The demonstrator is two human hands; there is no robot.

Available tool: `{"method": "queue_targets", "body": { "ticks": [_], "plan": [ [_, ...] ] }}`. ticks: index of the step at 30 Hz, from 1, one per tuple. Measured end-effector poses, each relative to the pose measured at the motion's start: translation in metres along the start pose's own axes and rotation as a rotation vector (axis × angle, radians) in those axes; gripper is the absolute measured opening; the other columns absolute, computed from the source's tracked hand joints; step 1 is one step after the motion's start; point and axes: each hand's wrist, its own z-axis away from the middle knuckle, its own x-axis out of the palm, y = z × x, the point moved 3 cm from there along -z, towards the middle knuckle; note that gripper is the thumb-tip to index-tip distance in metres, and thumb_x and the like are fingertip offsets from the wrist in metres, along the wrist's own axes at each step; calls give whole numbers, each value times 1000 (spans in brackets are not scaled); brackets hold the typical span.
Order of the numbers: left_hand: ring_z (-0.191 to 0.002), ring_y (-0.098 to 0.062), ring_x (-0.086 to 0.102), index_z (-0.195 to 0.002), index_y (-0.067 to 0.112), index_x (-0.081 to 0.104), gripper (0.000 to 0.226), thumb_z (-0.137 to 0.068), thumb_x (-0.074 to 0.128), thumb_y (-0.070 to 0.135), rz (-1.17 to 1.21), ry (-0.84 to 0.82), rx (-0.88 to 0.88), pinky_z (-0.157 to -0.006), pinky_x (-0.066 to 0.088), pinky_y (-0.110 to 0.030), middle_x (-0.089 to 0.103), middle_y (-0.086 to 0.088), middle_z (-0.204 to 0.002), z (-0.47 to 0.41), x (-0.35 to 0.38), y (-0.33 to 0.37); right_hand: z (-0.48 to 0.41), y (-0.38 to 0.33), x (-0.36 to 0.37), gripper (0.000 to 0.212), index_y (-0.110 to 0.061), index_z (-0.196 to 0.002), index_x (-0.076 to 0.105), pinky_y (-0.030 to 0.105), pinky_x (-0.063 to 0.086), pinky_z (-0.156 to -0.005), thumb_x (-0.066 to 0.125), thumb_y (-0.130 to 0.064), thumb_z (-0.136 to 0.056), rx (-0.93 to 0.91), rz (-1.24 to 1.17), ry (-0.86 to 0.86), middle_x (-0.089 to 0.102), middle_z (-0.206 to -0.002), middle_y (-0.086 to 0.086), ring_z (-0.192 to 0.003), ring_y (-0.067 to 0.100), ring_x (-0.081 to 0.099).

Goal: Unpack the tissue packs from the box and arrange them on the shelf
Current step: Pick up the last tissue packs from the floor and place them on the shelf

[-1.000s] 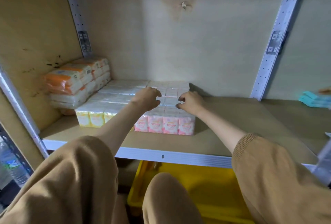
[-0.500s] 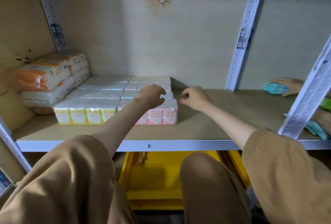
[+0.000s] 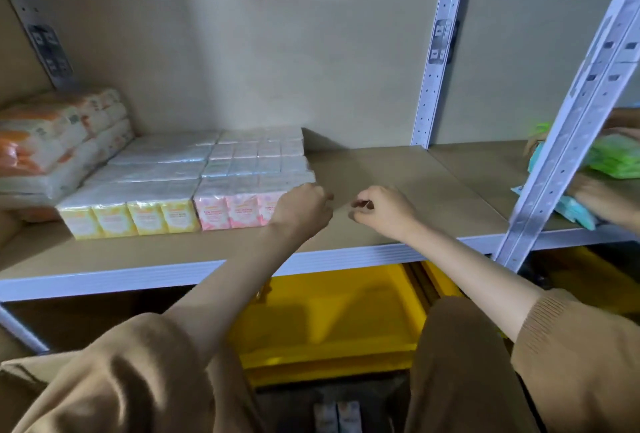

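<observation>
head camera, and here are the tissue packs point(image 3: 207, 169): a tight block of small packs on the left half of the shelf point(image 3: 398, 169), several rows deep, reaching to the back wall. the front row reads yellow packs point(image 3: 128, 216) on the left and pink packs point(image 3: 235, 210) on the right. the rows behind show only their shiny white tops.

the left hand point(image 3: 301, 210) is right at the end of the pink row, covering its last pack, fingers curled in. whether it pinches the wrapper or only rests against it cannot be told from here. the right hand point(image 3: 384, 210) is just beside it, apart from the packs, over bare board. its fingers are curled, thumb close to the forefinger, nothing in it. both forearms are bare, with tan sleeves point(image 3: 571, 346) ending near the elbows.

moving out: left of the block, a stack of bigger orange-and-white tissue bundles point(image 3: 52, 141) lies by the side wall. a white perforated upright point(image 3: 433, 61) stands at the back, and another upright point(image 3: 561, 155) slants across the front right. past that one, another person's hand point(image 3: 602, 200) is on blue packs point(image 3: 575, 212), with green packs point(image 3: 616, 158) just above. under the shelf sits a yellow crate point(image 3: 329, 321), seen between the arms.
</observation>
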Motion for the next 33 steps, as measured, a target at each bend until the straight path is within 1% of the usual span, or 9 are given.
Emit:
{"method": "queue_targets", "body": {
  "ticks": [9,15,19,23,25,27,29,31,33],
  "plan": [
    [-120,-27,53,-128,13,56,35,-95,47,20,87,-94,-55,-95,46,-36,56,-6,-133,46,60,21,48,39,54,33,-10,-116,64,30,43,-89,61,-26,-87,85,-51,-177,66,-119,11,-112,24,57],
    [-119,-32,56,-125,10,57,33,-95,46,15,79,-413,-163,-92,50,-39,58,-11,-130,71,157,5,66,73,126,33,-8,-117,64,31,46,-82,57,-25,-90,256,-72,-342,66,-119,12,-110,25,60],
    [-122,-30,54,-130,9,53,34,-97,44,14,69,-650,-250,-95,49,-36,55,-13,-132,87,229,-21,86,108,184,33,-3,-118,63,31,48,-89,55,-22,-92,415,-123,-476,67,-120,13,-109,26,63],
    [-127,-30,50,-130,4,51,35,-97,41,4,118,-818,-319,-100,45,-38,51,-16,-137,95,288,-38,106,141,249,19,-3,-79,69,25,35,-66,54,-11,-89,565,-148,-603,66,-93,23,-92,26,62],
    [-126,-31,51,-127,2,54,32,-97,42,8,175,-864,-389,-100,44,-38,53,-17,-135,99,315,-43,115,159,283,32,-10,-55,53,25,27,-62,52,-6,-87,643,-164,-641,54,-68,18,-71,23,54],
    [-123,-31,52,-124,2,55,31,-98,43,13,237,-865,-466,-99,43,-38,55,-17,-132,105,343,-49,122,169,311,40,-12,-48,37,27,24,-57,52,-11,-85,698,-213,-667,40,-54,10,-53,17,40],
    [-121,-30,53,-122,5,56,31,-97,44,16,320,-839,-541,-97,44,-35,57,-17,-131,110,363,-55,128,174,334,25,-8,-59,50,26,27,-59,53,-19,-81,757,-285,-687,54,-64,20,-63,17,50],
    [-124,-30,53,-127,0,54,35,-99,40,16,451,-840,-714,-99,43,-33,54,-19,-134,116,381,-60,131,179,359,9,-7,-79,56,28,37,-63,54,-15,-83,794,-349,-687,63,-94,36,-85,27,60],
    [-130,-30,47,-135,-3,44,39,-100,40,15,496,-864,-811,-104,41,-33,48,-17,-141,128,402,-66,137,184,381,9,-8,-97,59,33,45,-85,56,-8,-88,801,-382,-757,59,-121,30,-112,33,58]
  ]
}}
